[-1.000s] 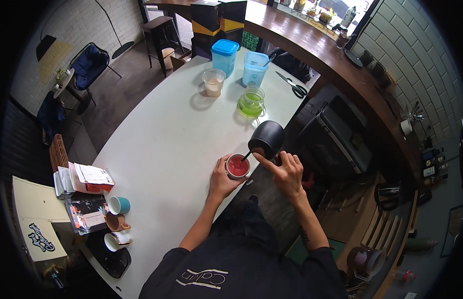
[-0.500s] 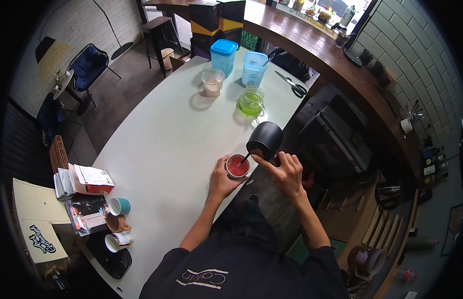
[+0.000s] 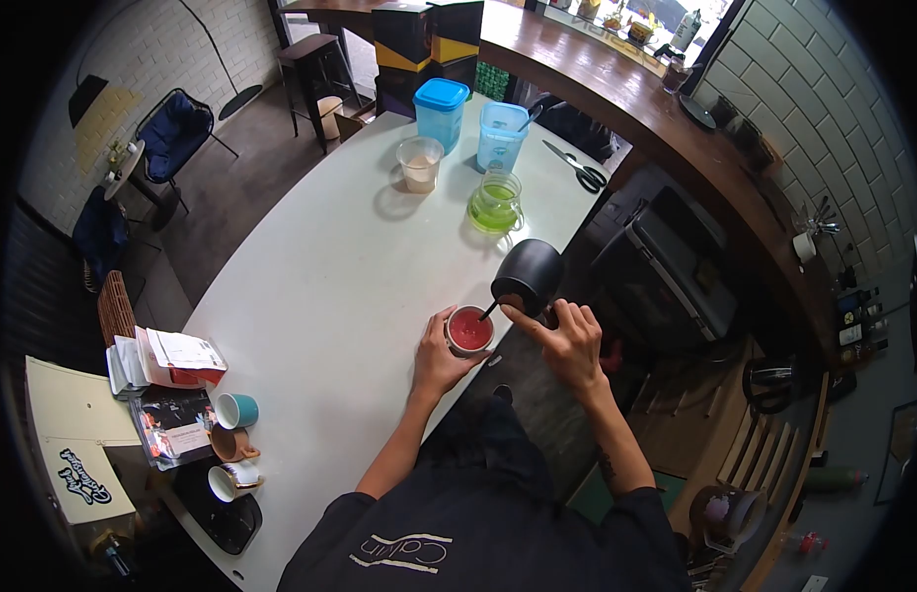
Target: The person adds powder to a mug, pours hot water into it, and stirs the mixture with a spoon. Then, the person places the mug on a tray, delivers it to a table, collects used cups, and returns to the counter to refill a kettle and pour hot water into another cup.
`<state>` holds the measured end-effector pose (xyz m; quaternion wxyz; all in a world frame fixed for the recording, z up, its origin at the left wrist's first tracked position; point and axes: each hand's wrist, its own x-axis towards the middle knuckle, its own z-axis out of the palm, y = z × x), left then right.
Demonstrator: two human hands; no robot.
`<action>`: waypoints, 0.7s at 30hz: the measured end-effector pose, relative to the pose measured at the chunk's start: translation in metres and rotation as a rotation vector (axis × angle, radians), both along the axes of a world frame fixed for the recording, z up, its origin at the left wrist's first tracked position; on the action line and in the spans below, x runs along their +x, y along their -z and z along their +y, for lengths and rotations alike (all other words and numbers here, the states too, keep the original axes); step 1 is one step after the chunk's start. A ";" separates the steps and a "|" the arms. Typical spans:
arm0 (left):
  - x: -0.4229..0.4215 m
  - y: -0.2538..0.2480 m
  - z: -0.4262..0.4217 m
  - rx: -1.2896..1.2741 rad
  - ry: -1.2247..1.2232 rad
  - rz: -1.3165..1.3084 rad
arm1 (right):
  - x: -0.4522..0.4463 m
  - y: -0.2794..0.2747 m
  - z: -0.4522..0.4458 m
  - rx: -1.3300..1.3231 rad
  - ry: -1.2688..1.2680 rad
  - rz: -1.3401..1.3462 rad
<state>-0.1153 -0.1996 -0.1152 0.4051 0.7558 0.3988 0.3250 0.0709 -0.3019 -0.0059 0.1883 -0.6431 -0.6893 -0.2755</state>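
My left hand point(image 3: 442, 355) is wrapped round a small cup point(image 3: 469, 331) with red contents, at the table's near edge. My right hand point(image 3: 570, 340) grips a black gooseneck kettle point(image 3: 530, 271), its index finger stretched along the side. The kettle is tilted, and its thin spout points into the cup. Beyond them stands a glass jug point(image 3: 496, 205) of green liquid. Farther back are a clear plastic cup point(image 3: 420, 166) with pale contents, a lidded blue container point(image 3: 441, 113) and an open light-blue container point(image 3: 500, 140).
Black-handled scissors point(image 3: 587, 177) lie at the white table's point(image 3: 320, 266) right edge. A teal cup point(image 3: 237, 409), a brown cup point(image 3: 233, 443) and a white mug point(image 3: 233, 480) stand at the lower left, beside papers point(image 3: 182, 353). Black boxes point(image 3: 426, 49) rise at the back.
The kettle has shifted very slightly in my right hand while staying tilted over the cup. My left hand keeps hold of the cup in the same place.
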 end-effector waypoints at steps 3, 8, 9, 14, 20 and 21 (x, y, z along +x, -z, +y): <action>-0.001 -0.002 0.000 0.019 -0.002 0.009 | -0.001 -0.002 0.002 -0.012 0.009 0.038; -0.001 -0.001 0.000 0.028 0.008 0.007 | -0.001 -0.002 0.002 -0.018 -0.004 0.044; -0.001 -0.002 0.000 0.019 0.005 0.011 | 0.000 -0.003 0.003 -0.006 0.005 0.053; -0.001 0.002 0.000 0.008 0.013 -0.020 | 0.001 0.012 0.009 -0.030 0.066 0.363; -0.003 -0.012 0.001 0.083 -0.019 0.023 | 0.007 0.028 0.013 -0.097 -0.021 1.116; -0.004 -0.013 0.003 0.077 -0.010 0.020 | 0.010 0.036 0.014 -0.101 -0.031 1.120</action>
